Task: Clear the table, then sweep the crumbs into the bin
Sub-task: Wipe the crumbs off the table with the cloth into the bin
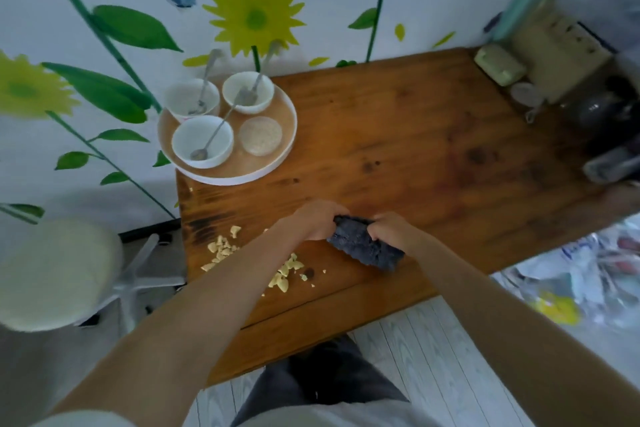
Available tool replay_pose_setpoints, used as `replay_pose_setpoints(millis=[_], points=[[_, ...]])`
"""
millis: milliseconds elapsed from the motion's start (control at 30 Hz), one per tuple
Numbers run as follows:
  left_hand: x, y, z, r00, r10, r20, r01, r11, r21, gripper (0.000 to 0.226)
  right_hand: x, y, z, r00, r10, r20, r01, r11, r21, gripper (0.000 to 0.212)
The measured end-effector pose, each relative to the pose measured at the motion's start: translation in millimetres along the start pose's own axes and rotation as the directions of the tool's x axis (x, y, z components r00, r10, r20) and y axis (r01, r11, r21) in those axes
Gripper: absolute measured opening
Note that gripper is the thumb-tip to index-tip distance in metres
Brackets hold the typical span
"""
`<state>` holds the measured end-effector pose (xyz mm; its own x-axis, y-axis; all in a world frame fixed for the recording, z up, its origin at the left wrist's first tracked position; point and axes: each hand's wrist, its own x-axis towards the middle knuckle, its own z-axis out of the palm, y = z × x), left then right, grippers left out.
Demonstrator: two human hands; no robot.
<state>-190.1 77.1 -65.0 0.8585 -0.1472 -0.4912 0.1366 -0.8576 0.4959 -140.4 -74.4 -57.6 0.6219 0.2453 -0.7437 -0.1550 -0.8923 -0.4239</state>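
Note:
A dark grey cloth [363, 246] lies bunched on the wooden table [433, 149] near its front edge. My left hand [317, 218] grips its left end and my right hand [389, 230] grips its right end. Yellow crumbs [221, 248] are scattered on the table to the left of the cloth, partly hidden under my left forearm, with more crumbs [287, 272] below it. A round wooden tray [277, 163] at the table's back left corner carries three white bowls [202, 140] with spoons and a small glass dish [260, 135].
A round cream stool [52, 274] stands left of the table. At the table's right end sit a green box [498, 64], a dark kettle [595, 107] and other clutter. Plastic bags [588, 277] lie on the floor to the right.

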Motion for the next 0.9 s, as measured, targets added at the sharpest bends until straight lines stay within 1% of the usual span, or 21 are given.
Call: replay_pose_setpoints(millis=[33, 100, 200, 300, 467, 567, 667, 733, 767, 800, 867, 900], points=[[1.0, 3.0, 6.9, 0.999, 0.003, 0.037, -0.004, 1.000, 0.022, 0.052, -3.3, 8.4, 7.6, 0.999, 0.040, 0.016, -0.040, 0.999, 0.018, 0.025], [-0.8, 4.4, 15.2, 0.998, 0.005, 0.063, -0.010, 0.997, 0.078, 0.051, -9.4, 16.4, 22.9, 0.995, 0.088, 0.056, -0.091, 0.995, 0.047, 0.032], [-5.9, -3.1, 20.9, 0.998, 0.015, 0.062, -0.020, 0.995, 0.096, 0.046, -15.5, 19.7, 46.9, 0.986, 0.111, 0.124, -0.130, 0.979, 0.157, 0.031], [-12.5, -15.5, 20.7, 0.998, -0.003, 0.063, -0.003, 0.995, 0.097, 0.048, -20.7, 12.2, 65.1, 0.985, 0.094, 0.148, -0.128, 0.962, 0.242, 0.031], [-28.2, -36.0, 15.1, 0.998, -0.019, 0.066, 0.011, 0.993, 0.119, 0.049, -22.4, -4.5, 91.2, 0.984, 0.050, 0.171, -0.097, 0.955, 0.280, 0.024], [-36.9, -49.6, 14.0, 0.998, -0.041, 0.046, 0.037, 0.996, 0.086, 0.050, -25.5, -13.2, 99.9, 0.988, 0.036, 0.152, -0.079, 0.953, 0.292, 0.027], [-44.3, -54.2, 13.5, 0.998, -0.044, 0.040, 0.041, 0.997, 0.059, 0.050, -27.8, -19.6, 101.4, 0.990, 0.029, 0.138, -0.065, 0.963, 0.261, 0.029], [-47.5, -54.1, 12.4, 0.998, -0.054, 0.043, 0.052, 0.998, 0.033, 0.050, -28.1, -23.2, 99.2, 0.990, 0.038, 0.139, -0.065, 0.979, 0.195, 0.028], [-49.4, -54.7, 11.5, 0.997, -0.061, 0.038, 0.060, 0.998, 0.010, 0.050, -28.3, -26.6, 96.0, 0.992, 0.025, 0.124, -0.042, 0.990, 0.135, 0.029], [-52.2, -56.1, 9.1, 0.998, -0.066, 0.018, 0.066, 0.998, -0.022, 0.049, -28.6, -31.1, 91.3, 0.995, 0.009, 0.096, -0.017, 0.996, 0.082, 0.031], [-58.3, -56.5, 1.2, 0.996, -0.072, -0.053, 0.067, 0.992, -0.104, 0.043, -27.1, -44.1, 75.4, 0.999, -0.037, 0.017, 0.036, 0.999, 0.039, 0.033], [-62.2, -56.7, -5.0, 0.992, -0.080, -0.094, 0.066, 0.988, -0.140, 0.042, -27.1, -52.2, 66.8, 0.998, -0.070, 0.000, 0.070, 0.997, 0.013, 0.033]])
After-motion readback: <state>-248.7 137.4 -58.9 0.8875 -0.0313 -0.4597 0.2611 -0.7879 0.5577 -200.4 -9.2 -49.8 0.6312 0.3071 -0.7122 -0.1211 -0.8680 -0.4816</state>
